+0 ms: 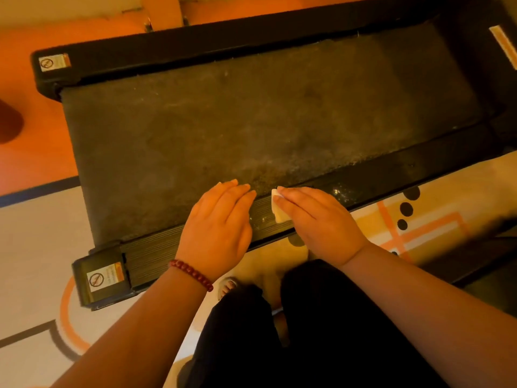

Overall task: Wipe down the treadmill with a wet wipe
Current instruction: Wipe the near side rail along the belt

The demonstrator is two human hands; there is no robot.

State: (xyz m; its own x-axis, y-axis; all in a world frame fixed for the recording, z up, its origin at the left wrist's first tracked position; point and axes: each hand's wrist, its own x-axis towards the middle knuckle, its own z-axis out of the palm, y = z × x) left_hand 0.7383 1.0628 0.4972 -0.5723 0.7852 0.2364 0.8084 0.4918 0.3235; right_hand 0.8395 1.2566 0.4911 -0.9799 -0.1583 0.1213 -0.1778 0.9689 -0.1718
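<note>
A black treadmill [279,32] lies across the view, its dusty grey belt [223,130] running left to right. Along its near side runs a ribbed black side rail [156,253]. My right hand [316,217] lies flat on that rail and presses a small folded white wet wipe [278,212] against it; most of the wipe is hidden under the fingers. My left hand [218,225], with a red bead bracelet at the wrist, rests flat with straight fingers on the rail and the belt's near edge, just left of the wipe. Wet specks glisten on the rail to the right.
The treadmill's near end cap [103,278] and far end cap [53,63] each carry a warning sticker. Orange floor [33,152] lies to the left and behind. A patterned cream and orange mat [419,225] lies under my dark-trousered legs and bare foot [226,287].
</note>
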